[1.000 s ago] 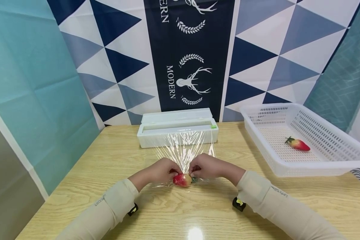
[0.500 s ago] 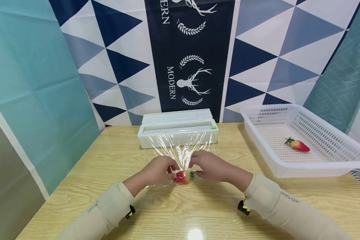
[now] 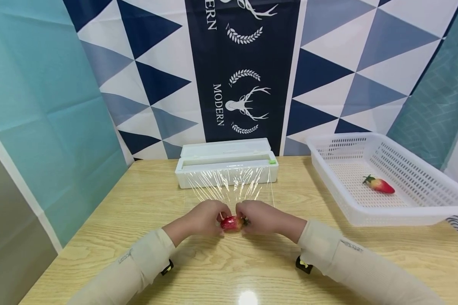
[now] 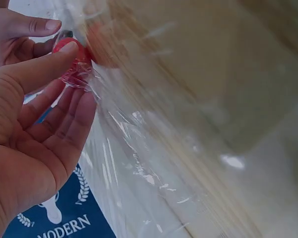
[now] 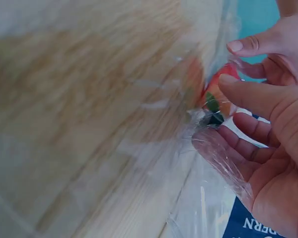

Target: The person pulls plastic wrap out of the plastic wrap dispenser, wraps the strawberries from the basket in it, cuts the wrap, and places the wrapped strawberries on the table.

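A red and yellow strawberry (image 3: 232, 223) lies low over the table between my two hands, with clear cling film (image 3: 236, 188) wrapped about it. My left hand (image 3: 207, 217) holds its red tip end; in the left wrist view the thumb lies across the wrapped strawberry (image 4: 78, 65) and the fingers curl beneath. At the green leafy end, my right hand (image 3: 260, 217) grips strawberry and film between thumb and fingers. Film also clings along the right hand's fingers in the right wrist view. Taut, creased film stretches from the hands back to an open white dispenser box (image 3: 194, 180).
To the right stands a white perforated basket (image 3: 355, 215) holding another strawberry (image 3: 381, 185). The dispenser box sits at the table's back edge, lid raised, a green piece (image 3: 272, 162) at its right end. A patterned cloth (image 3: 248, 55) hangs behind the wooden table (image 3: 198, 271).
Both hands have closed in around the strawberry, the right one shifting left onto the leafy end. The film has been drawn closer about the fruit, and its creases now fan out more widely toward the box.
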Tool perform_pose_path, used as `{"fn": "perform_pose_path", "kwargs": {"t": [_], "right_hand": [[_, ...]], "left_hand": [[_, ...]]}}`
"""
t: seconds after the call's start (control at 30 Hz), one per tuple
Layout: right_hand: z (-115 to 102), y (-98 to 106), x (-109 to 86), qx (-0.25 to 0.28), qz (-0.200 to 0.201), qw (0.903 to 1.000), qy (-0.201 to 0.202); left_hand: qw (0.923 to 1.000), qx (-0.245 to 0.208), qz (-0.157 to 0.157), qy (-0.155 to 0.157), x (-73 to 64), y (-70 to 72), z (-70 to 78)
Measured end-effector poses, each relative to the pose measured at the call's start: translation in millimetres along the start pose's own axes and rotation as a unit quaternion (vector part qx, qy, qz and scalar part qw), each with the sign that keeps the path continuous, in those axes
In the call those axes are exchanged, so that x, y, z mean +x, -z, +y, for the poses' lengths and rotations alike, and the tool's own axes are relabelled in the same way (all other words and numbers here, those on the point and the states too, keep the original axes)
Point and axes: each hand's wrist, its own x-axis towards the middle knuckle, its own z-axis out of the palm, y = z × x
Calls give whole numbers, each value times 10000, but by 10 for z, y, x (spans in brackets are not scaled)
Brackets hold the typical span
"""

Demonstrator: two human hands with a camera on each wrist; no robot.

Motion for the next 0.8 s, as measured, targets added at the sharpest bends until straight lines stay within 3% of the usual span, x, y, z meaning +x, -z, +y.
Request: {"fn": "perform_pose_path", "kwargs": {"t": [0.13,0.47,0.8], "right_hand": [[25,-10,43,-104,63,9999,63],[155,46,84,290,-187,9994,39],[292,121,166,554,-476,9973,-91]], "left_hand": [[9999,-76,-23,-85,14,23,-17],[9987,-338,-306,-244,42,64,-150],[9957,-809,-429,148,175,140,-274]]}}
